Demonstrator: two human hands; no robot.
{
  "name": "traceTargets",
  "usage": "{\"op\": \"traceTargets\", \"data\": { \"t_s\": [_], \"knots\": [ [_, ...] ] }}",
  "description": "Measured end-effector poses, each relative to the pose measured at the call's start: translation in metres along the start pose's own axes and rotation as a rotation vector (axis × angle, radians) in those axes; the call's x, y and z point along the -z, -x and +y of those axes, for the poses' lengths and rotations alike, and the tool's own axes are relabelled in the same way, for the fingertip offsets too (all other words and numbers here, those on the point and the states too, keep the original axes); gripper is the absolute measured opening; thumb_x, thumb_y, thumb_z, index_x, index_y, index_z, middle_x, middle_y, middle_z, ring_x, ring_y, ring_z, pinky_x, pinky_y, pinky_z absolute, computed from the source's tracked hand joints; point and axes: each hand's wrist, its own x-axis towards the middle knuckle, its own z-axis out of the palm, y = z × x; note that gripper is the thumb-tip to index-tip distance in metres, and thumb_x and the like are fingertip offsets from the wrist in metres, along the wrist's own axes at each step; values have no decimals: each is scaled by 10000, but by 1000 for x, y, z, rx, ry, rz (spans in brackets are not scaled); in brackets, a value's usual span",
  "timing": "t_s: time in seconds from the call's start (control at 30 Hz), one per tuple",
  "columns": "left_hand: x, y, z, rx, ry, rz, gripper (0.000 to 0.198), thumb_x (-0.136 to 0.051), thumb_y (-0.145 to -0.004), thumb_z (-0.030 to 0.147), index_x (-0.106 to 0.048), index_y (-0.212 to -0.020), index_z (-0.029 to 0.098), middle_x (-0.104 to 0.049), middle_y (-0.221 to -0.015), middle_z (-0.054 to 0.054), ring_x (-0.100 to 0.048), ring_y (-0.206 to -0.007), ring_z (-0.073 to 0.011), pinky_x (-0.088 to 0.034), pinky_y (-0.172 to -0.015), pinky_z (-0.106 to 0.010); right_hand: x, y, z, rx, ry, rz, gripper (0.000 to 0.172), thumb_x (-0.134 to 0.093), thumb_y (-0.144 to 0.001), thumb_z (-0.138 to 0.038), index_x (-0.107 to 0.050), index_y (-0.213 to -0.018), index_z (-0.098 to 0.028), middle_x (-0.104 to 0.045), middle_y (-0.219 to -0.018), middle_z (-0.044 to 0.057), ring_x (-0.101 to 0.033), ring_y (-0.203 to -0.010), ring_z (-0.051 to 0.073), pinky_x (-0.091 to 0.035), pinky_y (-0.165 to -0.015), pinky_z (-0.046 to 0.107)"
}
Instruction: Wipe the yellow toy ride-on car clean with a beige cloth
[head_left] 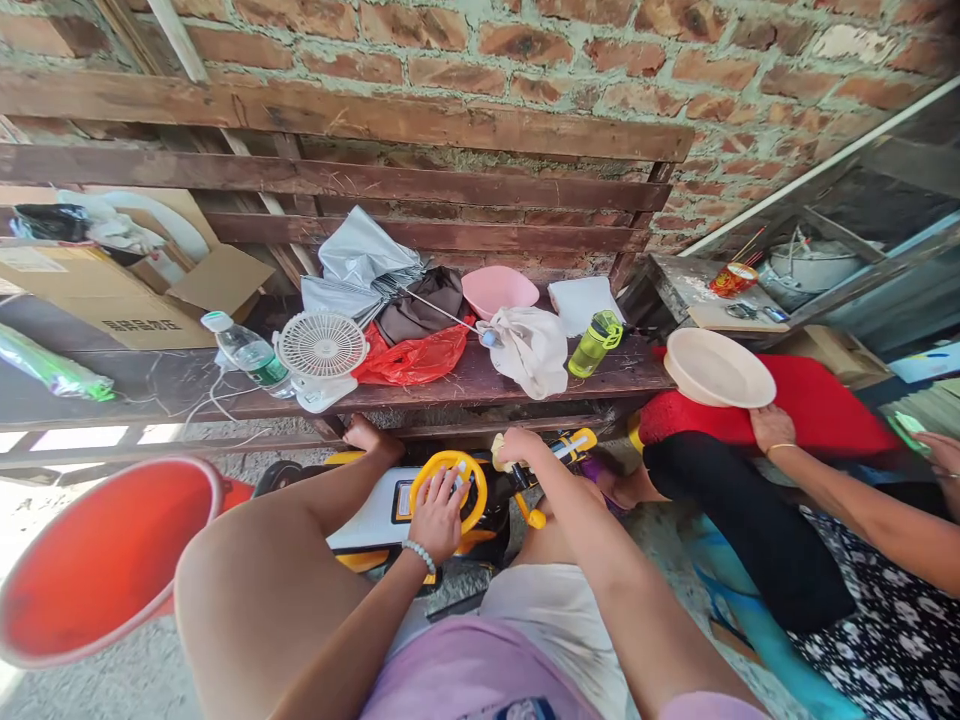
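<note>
A yellow and black toy ride-on car (pixel 364 512) with a white panel stands between my legs. My left hand (pixel 437 515), a beaded bracelet at its wrist, lies on the car's yellow steering wheel (pixel 481 497), fingers stretched across it. My right hand (pixel 523 447) is closed on a small, pale yellow crumpled cloth (pixel 499 456). It is just right of the wheel, near a black bar with a yellow end (pixel 581 440). Whether the cloth touches the bar, I cannot tell.
A wooden bench (pixel 480 372) holds a small fan (pixel 322 347), a water bottle (pixel 251 352), a silver umbrella (pixel 367 255), a pink bowl (pixel 499 290) and a green bottle (pixel 595 343). A red bucket (pixel 112 560) stands left. At right, another person's hand (pixel 772 428) touches a cream basin (pixel 720 368).
</note>
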Motion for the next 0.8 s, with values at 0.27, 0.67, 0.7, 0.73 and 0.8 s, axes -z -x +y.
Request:
{"op": "traceTargets", "data": {
  "t_s": [0.27,0.67,0.7,0.73,0.8],
  "knots": [
    [-1,1,0,6,21,-32,526,-547,-901,190,-675,-1404,276,-491,-1639,-64,-405,-1537,-344,-297,-1252,-547,16,-5,67,-300,115,157,534,-766,-744,-211,-754,-1269,-116,-702,-1332,261,-636,-1295,406,-531,-997,463],
    [-3,2,-2,-2,33,-19,540,-565,-894,195,-664,-1418,276,-477,-1648,-73,-396,-1541,-355,-296,-1244,-548,-4,-15,42,-93,71,32,411,-763,-733,-308,-812,-1107,-144,-797,-1108,171,-762,-998,291,-558,-823,305],
    [-3,2,-2,-4,31,-21,542,-564,-893,195,-662,-1421,274,-476,-1649,-75,-398,-1540,-355,-292,-1245,-548,-9,-21,23,2,62,-55,417,-772,-709,-317,-817,-1082,-133,-804,-1062,168,-770,-929,282,-559,-771,298],
    [-2,2,-2,-6,31,-22,542,-567,-892,198,-662,-1420,273,-476,-1649,-77,-401,-1537,-355,-286,-1249,-547,-15,-26,5,61,64,-132,423,-780,-687,-316,-819,-1063,-126,-808,-1029,162,-771,-880,280,-559,-734,299],
    [-1,2,-2,-8,32,-23,539,-576,-887,207,-667,-1414,275,-479,-1647,-77,-404,-1535,-353,-272,-1257,-540,-23,-33,-22,114,70,-186,423,-796,-646,-295,-822,-1031,-122,-811,-998,153,-768,-846,277,-553,-699,291]
  ]
}}
